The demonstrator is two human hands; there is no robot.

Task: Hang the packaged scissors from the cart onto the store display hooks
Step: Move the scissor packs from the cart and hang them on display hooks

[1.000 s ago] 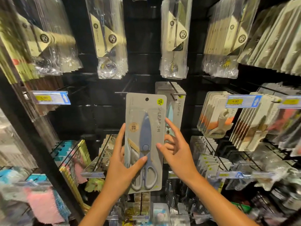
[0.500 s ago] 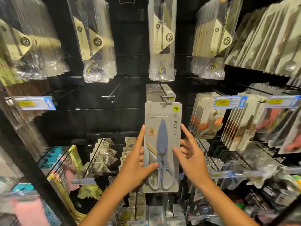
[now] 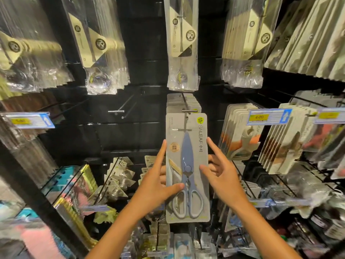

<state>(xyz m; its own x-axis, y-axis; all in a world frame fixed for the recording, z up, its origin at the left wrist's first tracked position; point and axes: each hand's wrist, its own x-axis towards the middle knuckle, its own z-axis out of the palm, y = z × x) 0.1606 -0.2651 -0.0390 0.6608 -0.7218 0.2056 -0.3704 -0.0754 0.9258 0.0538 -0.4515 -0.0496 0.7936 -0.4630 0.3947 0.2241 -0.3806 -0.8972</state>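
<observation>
I pinched the grey carded blue scissors pack [image 3: 187, 165] in my left hand [image 3: 155, 186], my right hand [image 3: 220, 176] spread beside it; threading its hole onto the black wire hook [image 3: 186, 104] came next.

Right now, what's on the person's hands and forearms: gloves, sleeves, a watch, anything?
Nothing visible. The left hand and right hand are bare, without gloves or rings on the visible sides. Both forearms are bare to the frame's lower edge: no sleeve, watch or band.
</observation>
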